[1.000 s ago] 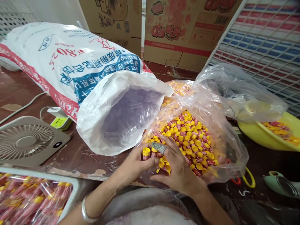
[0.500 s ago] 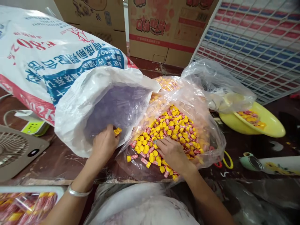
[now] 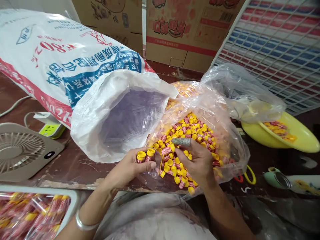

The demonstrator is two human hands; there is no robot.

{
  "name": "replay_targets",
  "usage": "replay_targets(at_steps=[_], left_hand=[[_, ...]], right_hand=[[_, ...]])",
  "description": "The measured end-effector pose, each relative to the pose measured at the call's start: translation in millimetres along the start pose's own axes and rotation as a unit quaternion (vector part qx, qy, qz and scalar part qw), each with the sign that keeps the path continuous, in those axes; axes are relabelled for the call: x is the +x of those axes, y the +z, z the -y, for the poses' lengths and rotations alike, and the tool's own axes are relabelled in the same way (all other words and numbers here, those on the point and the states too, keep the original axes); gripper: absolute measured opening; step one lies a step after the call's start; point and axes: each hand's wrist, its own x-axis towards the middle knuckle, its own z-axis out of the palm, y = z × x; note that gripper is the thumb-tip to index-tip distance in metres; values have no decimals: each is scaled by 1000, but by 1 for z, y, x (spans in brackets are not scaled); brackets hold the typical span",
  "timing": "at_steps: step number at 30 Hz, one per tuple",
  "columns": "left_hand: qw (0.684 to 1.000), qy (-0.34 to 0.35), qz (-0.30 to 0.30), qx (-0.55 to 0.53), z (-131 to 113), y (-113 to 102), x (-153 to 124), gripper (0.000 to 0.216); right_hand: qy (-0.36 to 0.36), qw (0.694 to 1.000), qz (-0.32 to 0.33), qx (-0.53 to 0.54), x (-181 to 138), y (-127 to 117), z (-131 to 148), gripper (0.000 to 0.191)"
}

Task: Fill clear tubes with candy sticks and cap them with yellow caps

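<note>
In the head view, half a second ago your left hand (image 3: 127, 168) was inside the mouth of the sack (image 3: 85, 66); now it is out in front of it, fingers closed around two yellow-capped tubes (image 3: 150, 152), caps up. Your right hand (image 3: 201, 163) has lifted off the pile (image 3: 191, 128) and hovers over it, fingers bent; you cannot tell whether they pinch a piece.

The pile lies in the open clear bag (image 3: 241, 155), spilling towards the counter's (image 3: 82, 171) front edge. A strip of counter runs between the fan (image 3: 18, 146) and your left forearm. The bag's right edge is beside the scissors (image 3: 250, 175), with the bowl (image 3: 306, 133) beyond.

The counter is brown and scuffed; cartons (image 3: 190, 33) and a wire rack (image 3: 270, 50) stand behind.
</note>
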Motion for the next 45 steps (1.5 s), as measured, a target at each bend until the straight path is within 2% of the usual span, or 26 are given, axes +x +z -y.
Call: replay_targets(at_steps=[4, 6, 8, 10, 12, 13, 17, 20, 21, 23, 25, 27, 29, 31, 34, 38, 40, 42, 45], left_hand=[[999, -3, 36, -34, 4, 9, 1, 25], [996, -14, 48, -73, 6, 10, 2, 24], [992, -27, 42, -115, 8, 12, 4, 25], [988, -40, 15, -146, 11, 13, 7, 28], [984, -49, -13, -171, 13, 16, 9, 31], [982, -51, -20, -182, 14, 17, 10, 32], [975, -56, -1, -214, 17, 18, 9, 38], [984, -76, 7, -158, 20, 15, 3, 47], [990, -80, 5, -117, 21, 14, 1, 52], [997, -68, -21, 2, 21, 11, -4, 60], [984, -32, -78, 154, 18, 9, -9, 57], [947, -8, -139, 290, 12, 6, -14, 42], [911, 6, -155, 383, 4, 3, -19, 27], [886, 50, -143, 438, -4, -1, -24, 20], [853, 131, -134, 487, -11, -4, -31, 22], [817, 137, -156, 538, -15, -2, -37, 18], [828, 152, -132, 523, -18, 0, -38, 15], [852, 165, -106, 485, -20, 1, -39, 16], [886, 154, -125, 419, -24, -2, -39, 26]], right_hand=[[3, 998, 68, 1, 5, 4, 9, 8], [-11, 993, 117, -12, 6, 4, 10, 15], [-56, 984, 167, -21, 5, 3, 10, 20], [-112, 972, 202, -42, 1, 6, 10, 42], [-150, 965, 196, -86, -4, 11, 9, 67], [-159, 965, 178, -109, -7, 15, 7, 71], [-177, 969, 88, -150, -16, 23, 2, 56], [-93, 987, 54, -121, -17, 21, -1, 51], [-43, 993, 62, -86, -17, 19, -1, 49], [64, 990, 121, 13, -15, 15, 0, 40], [146, 961, 207, 114, -14, 11, 2, 27], [201, 923, 262, 199, -13, 10, 4, 20], [235, 891, 278, 271, -13, 11, 5, 22], [254, 869, 278, 321, -15, 15, 4, 27], [266, 863, 276, 330, -20, 22, 3, 30], [276, 865, 266, 322, -26, 32, 4, 29], [275, 873, 259, 308, -28, 36, 4, 25], [275, 881, 248, 294, -28, 38, 4, 21], [274, 874, 252, 312, -28, 39, 6, 22]])
